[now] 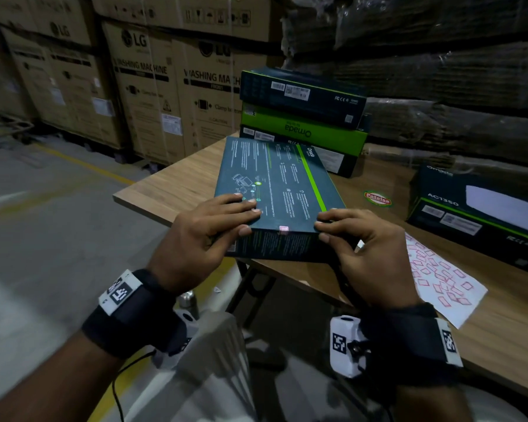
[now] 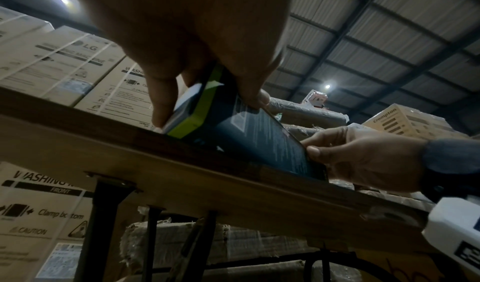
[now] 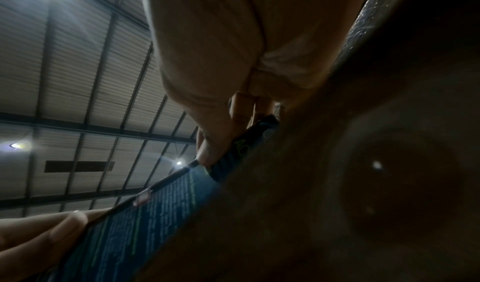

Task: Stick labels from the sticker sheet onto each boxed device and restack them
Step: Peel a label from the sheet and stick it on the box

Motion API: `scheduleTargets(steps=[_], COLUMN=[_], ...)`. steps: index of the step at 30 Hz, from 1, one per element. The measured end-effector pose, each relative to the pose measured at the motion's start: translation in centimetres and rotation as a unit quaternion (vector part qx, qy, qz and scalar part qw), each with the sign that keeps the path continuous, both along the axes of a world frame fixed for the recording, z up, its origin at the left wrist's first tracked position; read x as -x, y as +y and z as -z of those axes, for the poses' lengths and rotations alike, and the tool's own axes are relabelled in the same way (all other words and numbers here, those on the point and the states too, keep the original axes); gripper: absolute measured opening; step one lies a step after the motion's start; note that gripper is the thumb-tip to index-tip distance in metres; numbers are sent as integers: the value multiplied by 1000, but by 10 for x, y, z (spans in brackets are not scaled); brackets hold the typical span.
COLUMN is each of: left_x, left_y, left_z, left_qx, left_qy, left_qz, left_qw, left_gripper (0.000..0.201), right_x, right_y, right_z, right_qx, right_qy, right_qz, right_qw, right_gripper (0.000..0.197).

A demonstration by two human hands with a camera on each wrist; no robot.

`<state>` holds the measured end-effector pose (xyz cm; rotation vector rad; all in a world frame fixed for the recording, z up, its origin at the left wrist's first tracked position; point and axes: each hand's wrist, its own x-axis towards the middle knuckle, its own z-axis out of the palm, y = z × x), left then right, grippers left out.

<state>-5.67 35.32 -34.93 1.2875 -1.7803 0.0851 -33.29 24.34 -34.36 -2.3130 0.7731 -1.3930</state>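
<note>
A flat dark teal device box (image 1: 275,190) with a green stripe lies at the wooden table's (image 1: 171,184) near edge, tilted toward me. A small pink label (image 1: 283,229) sits on its near top edge, also seen as the label (image 3: 142,199). My left hand (image 1: 226,220) grips the box's near left corner, fingers on top, thumb on the side. My right hand (image 1: 336,229) grips the near right corner the same way. The left wrist view shows the box (image 2: 259,134) held by my left hand (image 2: 205,101) and right hand (image 2: 345,154). The sticker sheet (image 1: 439,275) with several pink labels lies to the right.
A stack of three similar boxes (image 1: 302,117) stands behind the held box. Another box (image 1: 479,214) lies at the far right. A round red-green sticker (image 1: 377,198) is on the tabletop. Large cardboard cartons (image 1: 141,86) line the floor at the back left.
</note>
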Motion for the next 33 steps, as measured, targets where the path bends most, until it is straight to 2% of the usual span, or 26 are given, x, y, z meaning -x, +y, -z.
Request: scheduleTargets(steps=[4, 9, 14, 17, 23, 27, 31, 33], left_x=[-8, -7, -13, -18, -21, -20, -11, -3], left_y=[1, 1, -2, 0, 7, 10, 12, 11], left_z=[-6, -9, -5, -6, 4, 6, 3, -3], left_qx=[-3, -20, -15, -22, -13, -20, -3, 13], left_qy=[12, -8, -6, -18, 30, 55, 63, 29], left_qz=[26, -15, 12, 25, 23, 24, -5, -55], left_qw=[1000, 1000, 1000, 999, 999, 998, 998, 998], left_gripper=[33, 47, 41, 36, 35, 36, 36, 40], right_x=[7, -4, 7, 26, 32, 33, 30, 29], right_y=[-1, 7, -5, -12, -8, -3, 1, 4], right_z=[2, 2, 5, 5, 5, 3, 1, -2], right_qx=[-7, -11, -39, -42, -20, -48, -73, -65], right_qy=[-10, -51, -37, -32, -22, -53, -43, -36], right_qz=[20, 47, 31, 53, 80, 86, 113, 121], right_qw=[1000, 998, 998, 997, 996, 994, 990, 990], right_gripper=[22, 14, 12, 18, 18, 19, 16, 13])
